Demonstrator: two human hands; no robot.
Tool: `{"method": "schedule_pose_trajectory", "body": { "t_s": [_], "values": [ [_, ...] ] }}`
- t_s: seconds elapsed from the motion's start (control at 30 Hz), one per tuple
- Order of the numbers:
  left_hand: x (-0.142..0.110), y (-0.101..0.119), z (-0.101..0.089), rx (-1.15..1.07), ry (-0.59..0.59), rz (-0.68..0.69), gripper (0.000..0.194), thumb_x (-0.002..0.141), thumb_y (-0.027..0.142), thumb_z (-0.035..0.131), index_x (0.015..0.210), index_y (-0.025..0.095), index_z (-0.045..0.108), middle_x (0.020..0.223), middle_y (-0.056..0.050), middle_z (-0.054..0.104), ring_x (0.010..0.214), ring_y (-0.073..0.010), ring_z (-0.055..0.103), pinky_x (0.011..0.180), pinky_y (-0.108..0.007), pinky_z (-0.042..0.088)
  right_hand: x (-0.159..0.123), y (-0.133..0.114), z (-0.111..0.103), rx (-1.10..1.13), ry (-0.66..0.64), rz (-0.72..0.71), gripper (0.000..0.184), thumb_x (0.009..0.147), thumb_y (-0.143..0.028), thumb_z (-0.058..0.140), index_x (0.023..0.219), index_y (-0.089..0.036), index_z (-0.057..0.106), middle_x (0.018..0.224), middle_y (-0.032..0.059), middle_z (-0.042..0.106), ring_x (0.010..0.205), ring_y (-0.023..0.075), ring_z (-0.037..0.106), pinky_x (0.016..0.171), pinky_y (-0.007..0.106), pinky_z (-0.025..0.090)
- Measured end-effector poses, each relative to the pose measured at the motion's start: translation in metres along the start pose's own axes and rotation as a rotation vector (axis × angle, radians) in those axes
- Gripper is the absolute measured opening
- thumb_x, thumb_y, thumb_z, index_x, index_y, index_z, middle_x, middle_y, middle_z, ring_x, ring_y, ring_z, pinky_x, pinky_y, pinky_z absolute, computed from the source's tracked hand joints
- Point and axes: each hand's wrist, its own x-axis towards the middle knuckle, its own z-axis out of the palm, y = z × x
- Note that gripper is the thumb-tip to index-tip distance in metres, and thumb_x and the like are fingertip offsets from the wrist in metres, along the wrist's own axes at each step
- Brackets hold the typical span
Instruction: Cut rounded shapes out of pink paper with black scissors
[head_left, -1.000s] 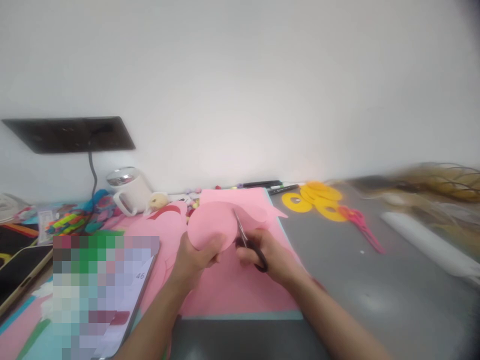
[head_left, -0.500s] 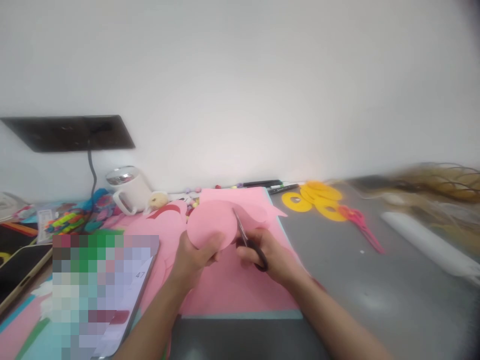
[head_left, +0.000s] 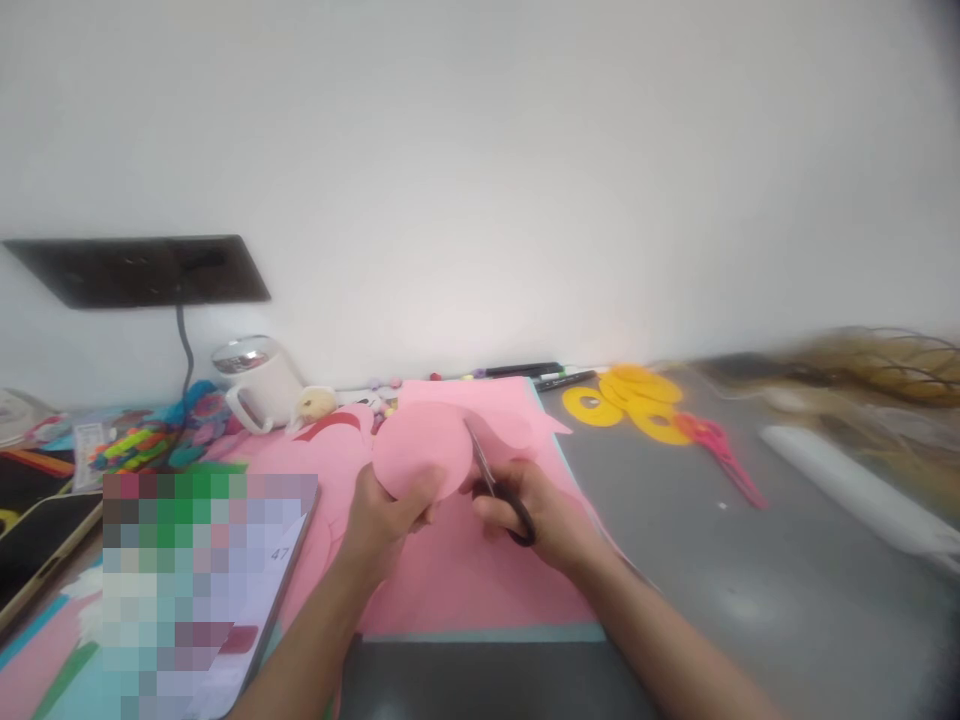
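A round piece of pink paper (head_left: 422,445) is pinched in my left hand (head_left: 394,515), thumb on top and the other fingers mostly hidden beneath. Black-handled scissors (head_left: 514,510) are gripped in my right hand (head_left: 532,505), their blades pointing up and away along the circle's right edge. A curved strip of pink paper (head_left: 514,425) extends to the right behind the blades; whether it still joins the circle I cannot tell. Both hands are above a large pink sheet (head_left: 495,590), which has a light blue sheet (head_left: 480,634) showing under its edges.
To the left lie a tablet (head_left: 262,590), partly pixelated, and a phone (head_left: 45,550). A white mug (head_left: 262,385) stands by the wall. Yellow paper rings (head_left: 637,395), pink scissors (head_left: 724,455) and a white roll (head_left: 847,490) are on the right. Black pens (head_left: 525,369) lie at the back.
Both hands keep nearly the same position, with the pink circle and scissors barely shifted. The number on the tablet screen has gone from 46 to 47.
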Motion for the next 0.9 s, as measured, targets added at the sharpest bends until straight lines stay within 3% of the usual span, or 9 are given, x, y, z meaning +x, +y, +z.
{"method": "schedule_pose_trajectory", "body": {
  "t_s": [0.17, 0.37, 0.9],
  "values": [
    [0.001, -0.001, -0.001, -0.029, -0.003, 0.007, 0.032, 0.062, 0.022, 0.072, 0.044, 0.017, 0.047, 0.04, 0.007, 0.038, 0.041, -0.0059, 0.032, 0.043, -0.024, 0.023, 0.002, 0.002, 0.001, 0.034, 0.007, 0.001, 0.004, 0.072, -0.018, 0.06, 0.075, -0.018, 0.057, 0.051, -0.0068, 0.046, 0.05, 0.0088, 0.04, 0.05, 0.021, 0.028],
    [0.001, -0.004, -0.002, 0.018, -0.056, 0.021, 0.034, 0.064, 0.025, 0.071, 0.046, 0.018, 0.044, 0.041, 0.007, 0.035, 0.042, -0.0065, 0.03, 0.044, -0.026, 0.022, 0.002, -0.007, 0.0, 0.046, 0.013, -0.019, 0.023, 0.066, -0.013, 0.062, 0.056, -0.018, 0.042, 0.054, -0.0069, 0.034, 0.051, 0.0074, 0.03, 0.049, 0.022, 0.024],
    [0.002, -0.006, -0.005, 0.087, -0.05, 0.048, 0.031, 0.066, 0.033, 0.07, 0.052, 0.017, 0.048, 0.045, 0.005, 0.039, 0.045, -0.008, 0.035, 0.044, -0.026, 0.029, 0.001, -0.011, 0.0, 0.015, 0.029, 0.013, 0.021, 0.065, -0.014, 0.06, 0.055, -0.018, 0.042, 0.052, -0.007, 0.034, 0.05, 0.0066, 0.027, 0.047, 0.021, 0.023]
  ]
}}
